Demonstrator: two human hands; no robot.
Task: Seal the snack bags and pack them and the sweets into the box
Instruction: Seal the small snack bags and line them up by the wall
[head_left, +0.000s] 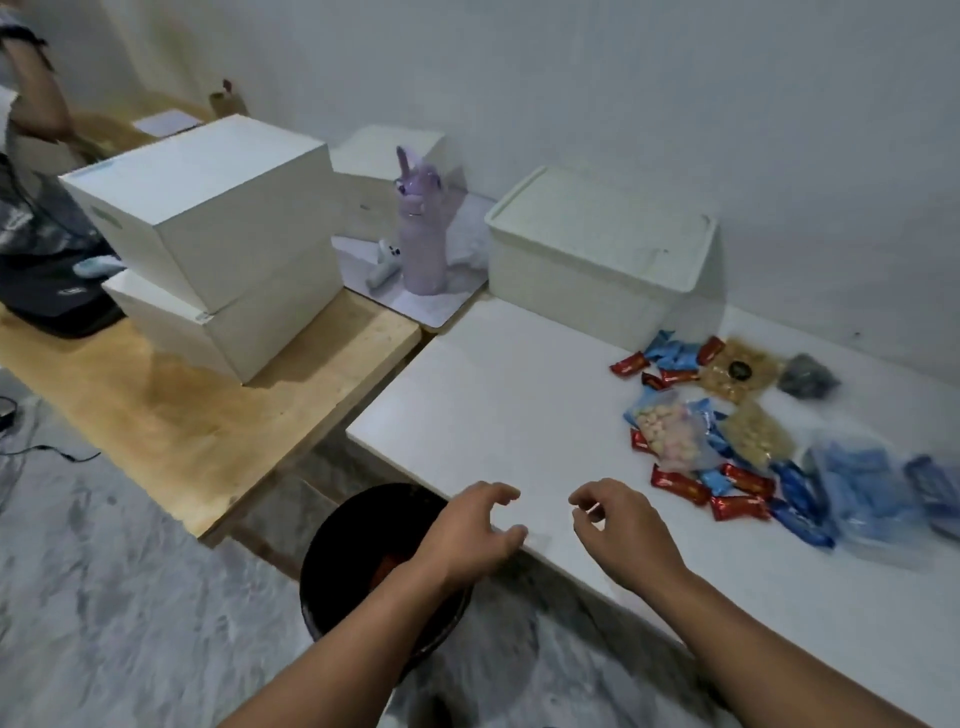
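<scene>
Lying loose, red and blue sweets (681, 483) surround clear snack bags (670, 428).

Cream-white lidded box (597, 254) far on a white table (493, 405); red (678, 483) and blue sweets (800, 514) scattered right, beside clear bags of tan snacks (753, 439). Lilac bottle (422, 228) far left, black bin (358, 561) near, grey marbled floor (130, 597).

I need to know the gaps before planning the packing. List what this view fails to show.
- Lidded box: contents hidden by its lid.
- Snack bags: blur hides whether they are sealed.
- Blue packets: smeared, and cut off by the right edge.
- Black bin: contents hidden by the left hand.
</scene>
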